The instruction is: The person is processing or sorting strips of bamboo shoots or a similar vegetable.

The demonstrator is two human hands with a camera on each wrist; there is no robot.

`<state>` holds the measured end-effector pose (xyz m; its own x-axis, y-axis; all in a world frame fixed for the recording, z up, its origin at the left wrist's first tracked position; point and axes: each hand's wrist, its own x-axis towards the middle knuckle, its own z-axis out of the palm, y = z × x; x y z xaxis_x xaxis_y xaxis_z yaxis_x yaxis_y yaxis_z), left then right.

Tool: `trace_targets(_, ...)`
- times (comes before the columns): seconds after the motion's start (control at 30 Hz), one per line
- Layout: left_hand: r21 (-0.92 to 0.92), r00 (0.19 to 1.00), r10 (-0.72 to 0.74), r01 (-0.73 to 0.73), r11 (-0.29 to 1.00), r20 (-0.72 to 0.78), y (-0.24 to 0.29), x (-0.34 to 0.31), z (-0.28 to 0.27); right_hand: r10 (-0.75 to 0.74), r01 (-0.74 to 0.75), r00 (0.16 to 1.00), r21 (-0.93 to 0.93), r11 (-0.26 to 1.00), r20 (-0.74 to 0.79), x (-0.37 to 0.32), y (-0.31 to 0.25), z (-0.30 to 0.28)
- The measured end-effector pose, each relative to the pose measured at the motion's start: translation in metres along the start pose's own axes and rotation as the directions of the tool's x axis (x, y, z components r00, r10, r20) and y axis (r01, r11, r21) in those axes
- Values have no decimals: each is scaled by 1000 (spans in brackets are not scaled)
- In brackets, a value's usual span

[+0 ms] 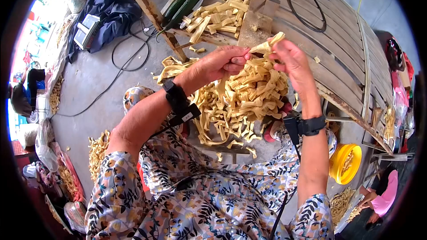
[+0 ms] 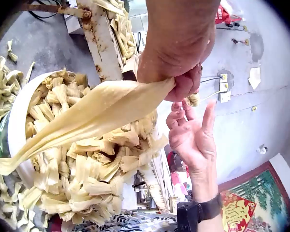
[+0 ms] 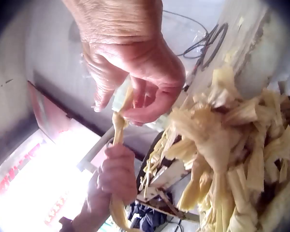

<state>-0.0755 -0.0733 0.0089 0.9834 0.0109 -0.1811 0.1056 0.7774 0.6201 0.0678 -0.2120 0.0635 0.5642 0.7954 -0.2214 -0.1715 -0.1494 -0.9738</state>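
Yellow strip point(image 2: 96, 108) | left hand point(image 1: 219, 62) clamped on it | right hand point(image 1: 293, 64) at its knot, thumb apart

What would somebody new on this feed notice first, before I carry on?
Probably the big heap of pale yellow knotted strips in the middle of the head view. At the heap's upper edge, the left hand grips a strip, with the right hand close beside it. Then the bright yellow bucket at lower right and two long green vegetables at the top would stand out.
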Motion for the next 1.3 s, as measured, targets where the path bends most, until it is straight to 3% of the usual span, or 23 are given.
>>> trace_targets(0.17, 134, 995, 17, -4, 991, -95, 2, 0, 8, -81, 41, 979, 213, 976, 184, 12, 27, 5)
trace_targets(0.27, 175, 999, 29, -23, 984, -31, 12, -1, 2, -84, 58, 992, 241, 969, 97, 14, 24, 3)
trace_targets(0.4, 360, 989, 50, 5, 933, -142, 22, 1, 5, -31, 10, 997, 302, 953, 66, 22, 21, 2)
trace_targets(0.47, 750, 961, 276, -175, 638, -11, 33, 1, 1, -41, 36, 999, 331, 943, 8, 34, 18, -1)
trace_targets(0.5, 828, 948, 315, -142, 542, -44, 40, 5, 0, -64, 79, 996, 357, 931, -54, 44, 15, -4)
trace_targets(0.53, 891, 932, 355, -96, 444, -76, 46, 9, -3, -99, 116, 993, 378, 919, -64, 49, 10, -7)
trace_targets(0.57, 887, 911, 406, -127, 443, -72, 51, 15, -10, -106, 126, 992, 374, 919, -74, 58, 11, -10)
trace_targets(0.7, 969, 765, 643, -130, 210, -36, 69, 44, -18, -113, 179, 977, 408, 895, -181, 91, 14, -3)
trace_targets(0.93, 970, 713, 689, -50, 236, -131, 71, 70, -27, -82, 192, 959, 411, 891, -270, 113, 21, -6)
trace_targets(1.03, 984, 690, 720, -70, 165, -71, 69, 77, -32, -74, 191, 957, 418, 888, -280, 119, 25, -8)
trace_targets(1.3, 975, 672, 736, -97, 199, -83, 64, 81, -33, -48, 176, 944, 375, 910, -326, 124, 34, -6)
